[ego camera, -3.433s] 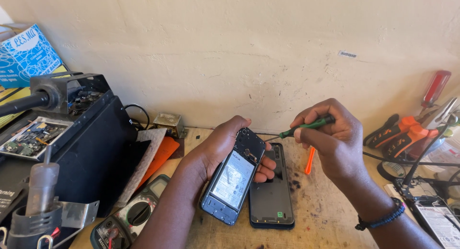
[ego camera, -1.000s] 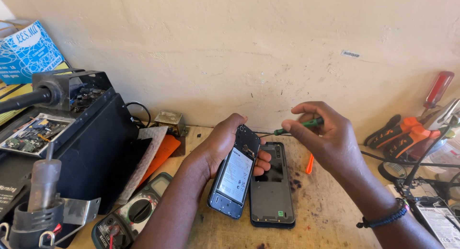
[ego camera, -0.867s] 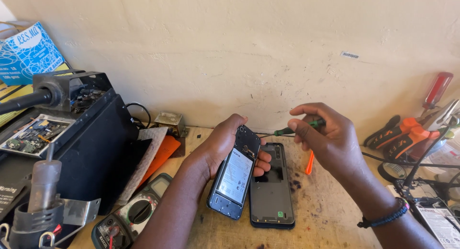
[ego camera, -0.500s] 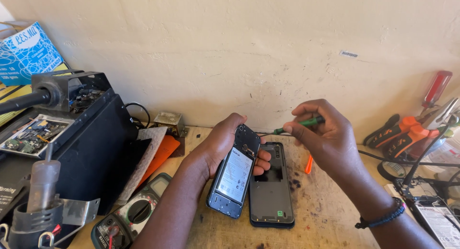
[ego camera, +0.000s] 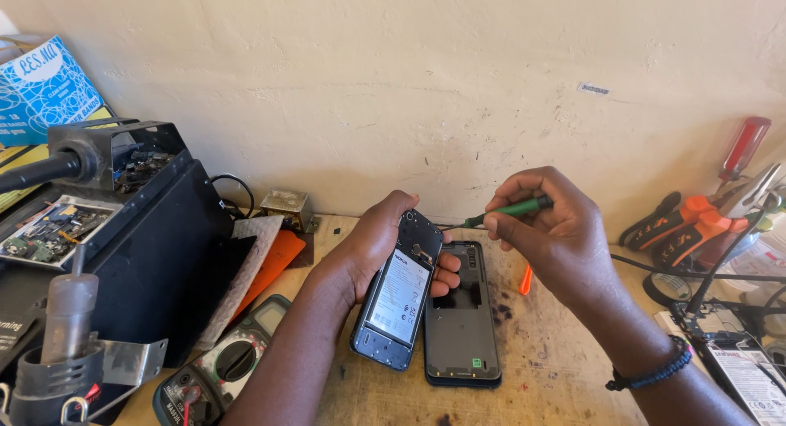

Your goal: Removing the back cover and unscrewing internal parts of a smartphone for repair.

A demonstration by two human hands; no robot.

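Since half a second ago our right hand (ego camera: 565, 229) has barely shifted; it pinches a green screwdriver (ego camera: 512, 209), tip towards the opened phone (ego camera: 399, 299); our left hand (ego camera: 377, 250) grips that phone tilted above the bench (ego camera: 540, 369), its back cover (ego camera: 461, 319) lying alongside.

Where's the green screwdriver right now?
In the head view the green screwdriver is pinched in the right hand, right of centre, its tip pointing at the top of the opened phone held by the left hand.
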